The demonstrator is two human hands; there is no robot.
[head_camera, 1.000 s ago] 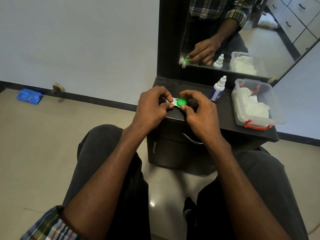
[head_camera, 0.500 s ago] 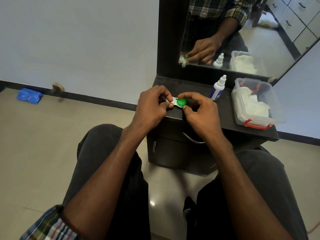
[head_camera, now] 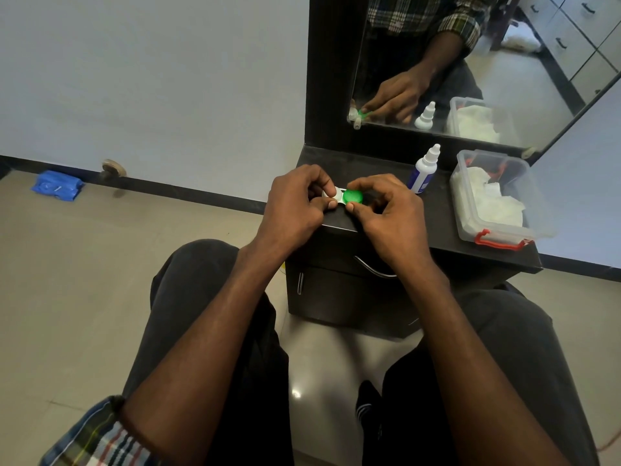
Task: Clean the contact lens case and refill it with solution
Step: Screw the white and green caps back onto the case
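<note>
A small contact lens case point(head_camera: 339, 196) with one white cap and one green cap point(head_camera: 353, 196) is held just above the left front corner of the dark dresser top point(head_camera: 437, 210). My left hand point(head_camera: 295, 203) pinches the white end. My right hand point(head_camera: 386, 210) pinches the green cap with thumb and forefinger. A white solution bottle point(head_camera: 424, 169) with a blue label and a pointed nozzle stands upright on the dresser, just right of my right hand.
A clear plastic box point(head_camera: 494, 196) with red clips holds white tissues at the dresser's right end. A mirror point(head_camera: 470, 62) rises behind the dresser. My knees flank the dresser cabinet. A blue packet point(head_camera: 57, 185) lies on the floor by the wall.
Both hands stay on the case. My right fingers have shifted slightly around the green cap.
</note>
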